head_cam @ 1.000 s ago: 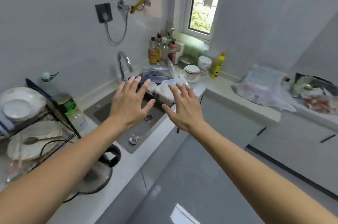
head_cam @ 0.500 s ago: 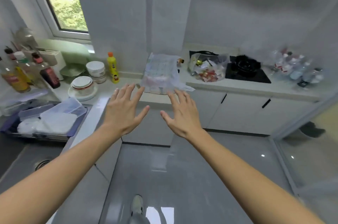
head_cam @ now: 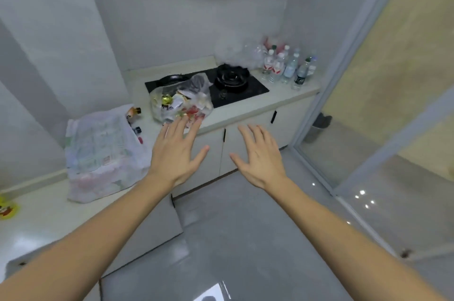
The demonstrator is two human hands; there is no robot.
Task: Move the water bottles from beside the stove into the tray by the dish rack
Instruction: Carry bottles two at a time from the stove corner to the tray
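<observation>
A home kitchen: gas stove set in counter above cabinets.

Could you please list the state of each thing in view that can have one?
left hand: open, empty, fingers spread
right hand: open, empty
water bottles: upright, capped, clustered beside the stove
stove: no flame visible
cabinet doors: closed
clear bag: full, partly on the stove

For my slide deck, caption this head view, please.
Both empty hands, left and right, reach toward water bottles clustered right of the stove.
</observation>
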